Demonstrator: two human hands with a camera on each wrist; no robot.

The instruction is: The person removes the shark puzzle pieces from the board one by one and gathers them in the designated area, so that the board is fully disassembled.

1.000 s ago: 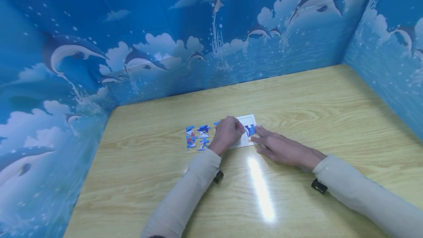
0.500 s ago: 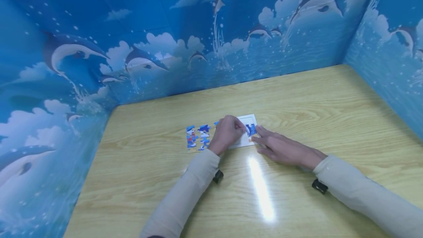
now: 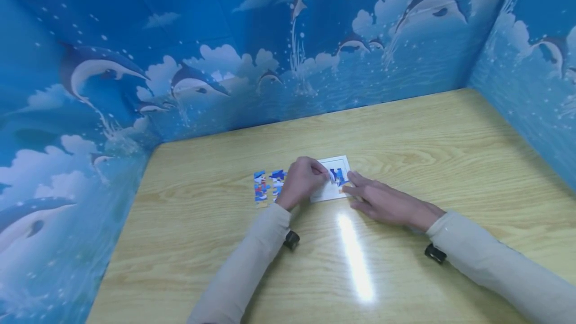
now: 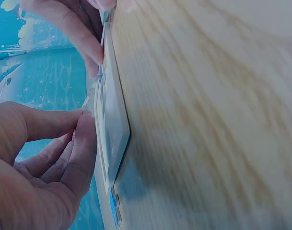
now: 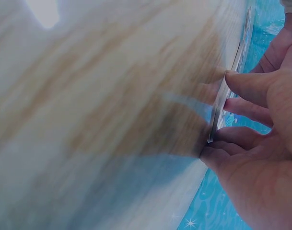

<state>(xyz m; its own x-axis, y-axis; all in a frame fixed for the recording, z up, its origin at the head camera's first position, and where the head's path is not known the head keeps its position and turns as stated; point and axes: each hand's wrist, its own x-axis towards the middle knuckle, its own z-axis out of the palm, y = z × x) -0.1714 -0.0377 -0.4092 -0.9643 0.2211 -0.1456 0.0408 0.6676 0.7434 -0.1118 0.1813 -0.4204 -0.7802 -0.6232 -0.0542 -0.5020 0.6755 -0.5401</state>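
Two hands meet over a small white rectangular puzzle board [image 3: 335,191] lying flat on a pale wooden table [image 3: 405,134]. The left hand [image 3: 302,180] curls its fingertips, seemingly pinching a blue jigsaw piece [image 3: 337,176] on the board. The right hand [image 3: 382,203] rests with relaxed, nearly straight fingers touching the board's edge; more blue loose puzzle pieces [image 3: 267,186] lie just left.

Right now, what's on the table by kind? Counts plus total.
White puzzle tray: 1
Pieces lying in the tray: 1 cluster; separate pieces can't be told
Loose piece columns left of the tray: 2 visible, more may be hidden by the left hand
Hands: 2, with the right hand
Total: 6
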